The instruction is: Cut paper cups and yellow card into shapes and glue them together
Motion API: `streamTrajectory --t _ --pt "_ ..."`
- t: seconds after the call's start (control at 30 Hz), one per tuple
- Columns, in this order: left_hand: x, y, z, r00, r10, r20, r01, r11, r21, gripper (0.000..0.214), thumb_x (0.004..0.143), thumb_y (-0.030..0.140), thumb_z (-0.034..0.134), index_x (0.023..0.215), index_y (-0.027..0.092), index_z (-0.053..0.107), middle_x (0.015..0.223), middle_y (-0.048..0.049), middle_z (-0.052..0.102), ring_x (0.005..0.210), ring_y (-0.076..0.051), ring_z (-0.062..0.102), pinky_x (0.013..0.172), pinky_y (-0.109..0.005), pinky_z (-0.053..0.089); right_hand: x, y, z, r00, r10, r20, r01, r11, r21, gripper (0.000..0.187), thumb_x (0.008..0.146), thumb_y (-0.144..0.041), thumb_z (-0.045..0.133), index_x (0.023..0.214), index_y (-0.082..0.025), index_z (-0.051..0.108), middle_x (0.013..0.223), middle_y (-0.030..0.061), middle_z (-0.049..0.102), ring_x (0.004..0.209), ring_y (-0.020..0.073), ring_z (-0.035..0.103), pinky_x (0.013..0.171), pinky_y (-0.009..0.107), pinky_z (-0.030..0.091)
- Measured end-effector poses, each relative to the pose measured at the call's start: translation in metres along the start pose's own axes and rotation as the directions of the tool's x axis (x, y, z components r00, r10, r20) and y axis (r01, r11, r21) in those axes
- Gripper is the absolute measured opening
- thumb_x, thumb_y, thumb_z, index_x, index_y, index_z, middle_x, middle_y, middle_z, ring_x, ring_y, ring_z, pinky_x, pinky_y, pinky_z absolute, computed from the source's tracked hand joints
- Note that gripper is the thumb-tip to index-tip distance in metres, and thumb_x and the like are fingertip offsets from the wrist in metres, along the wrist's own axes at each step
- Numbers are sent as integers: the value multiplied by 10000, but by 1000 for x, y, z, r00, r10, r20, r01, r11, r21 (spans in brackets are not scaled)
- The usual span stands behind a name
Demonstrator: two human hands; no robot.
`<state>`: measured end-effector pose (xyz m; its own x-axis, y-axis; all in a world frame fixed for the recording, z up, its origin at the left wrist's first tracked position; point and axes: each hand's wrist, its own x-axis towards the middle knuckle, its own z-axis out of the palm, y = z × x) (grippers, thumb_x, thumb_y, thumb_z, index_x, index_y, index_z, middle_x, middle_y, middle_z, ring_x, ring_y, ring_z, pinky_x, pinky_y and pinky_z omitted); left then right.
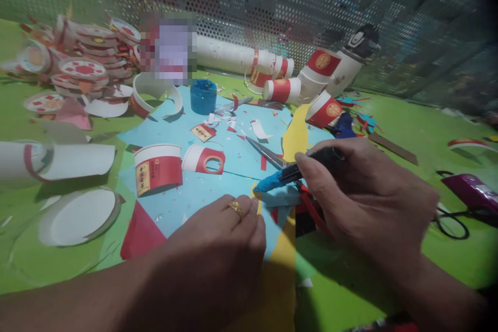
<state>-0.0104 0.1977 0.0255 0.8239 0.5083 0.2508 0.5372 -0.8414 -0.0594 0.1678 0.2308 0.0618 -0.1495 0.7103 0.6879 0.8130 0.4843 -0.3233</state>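
My right hand (365, 197) is closed around a black pen-like tool (293, 170) whose tip is thickly coated in blue. That tip touches a small yellow paper piece (255, 191). My left hand (229, 228), wearing a gold ring, is closed at the near edge of this piece, pressing or pinching it; its fingertips are partly hidden. Under the tool and my right hand lie scissors (266, 151) with red handles. Light blue paper (175, 132) spreads beneath, with a yellow cut-out (295, 135) behind the scissors. Farther back stands an uncovered blue jar (203, 99).
Cut cup pieces (158, 168) and a white disc (80, 218) lie at left. Stacked paper discs (83, 70) fill the back left. Paper cups (282, 91) and a white bottle (342, 70) stand before a perforated screen (249, 5). A purple object (472, 192) is at right.
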Motion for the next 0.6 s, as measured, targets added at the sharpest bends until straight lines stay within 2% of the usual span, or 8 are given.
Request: streamTrajectory --t 0.1,0.3,0.43,0.6 --pt "1 0 -1 1000 -15 3 15 999 34 283 864 193 394 979 91 631 940 -137 641 819 -235 558 721 -387 444 3 0 1 1000 -8 -15 8 1000 0 114 807 -317 660 779 -224 601 613 -32 624 533 127 585 492 246 427" --pt "1 1 1 998 42 42 -46 996 79 270 849 166 393 927 82 637 906 -139 624 818 -254 561 685 -408 443 3 -5 3 1000 -11 -26 11 1000 -7 149 785 -298 683 714 -215 582 563 -46 602 490 109 561 471 227 420" --pt "1 2 1 998 61 20 -63 990 123 277 842 151 383 895 86 647 889 -139 625 830 -260 563 686 -413 450 2 -7 5 999 -1 -35 0 1000 -16 179 779 -292 686 671 -203 575 540 -43 587 480 105 553 450 224 409" --pt "3 3 0 1000 1 20 -4 993 119 243 823 153 424 914 95 642 888 -131 625 809 -251 566 671 -398 461 3 -8 5 999 16 -40 -13 998 65 187 767 -261 701 654 -211 561 502 -60 547 458 100 519 456 233 412"
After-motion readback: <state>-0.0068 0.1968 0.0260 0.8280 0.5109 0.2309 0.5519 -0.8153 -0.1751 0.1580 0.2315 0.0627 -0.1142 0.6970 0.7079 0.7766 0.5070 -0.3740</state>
